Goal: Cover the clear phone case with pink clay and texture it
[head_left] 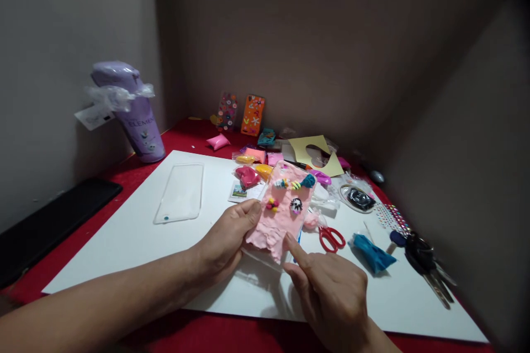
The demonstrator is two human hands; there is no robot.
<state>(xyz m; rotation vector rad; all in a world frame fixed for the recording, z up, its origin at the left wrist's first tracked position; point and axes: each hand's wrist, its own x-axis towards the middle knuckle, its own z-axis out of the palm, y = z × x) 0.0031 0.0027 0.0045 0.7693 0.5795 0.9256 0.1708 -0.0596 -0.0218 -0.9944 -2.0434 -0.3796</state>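
Dim light leaves the back wall [290,38] murky, the white board [124,231] brightest, and the upper right corner blackened.

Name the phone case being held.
The pink-coated case, gripped in the left hand; the clear case lies on the white board, and two patterned cases stand behind.

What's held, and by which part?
Left hand holds a clear, pink-clay-coated plastic phone case by its left edge; the right hand touches it.

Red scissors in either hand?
No, the scissors lie on the white board; the left hand grips the pink-coated case, the right hand at its lower end.
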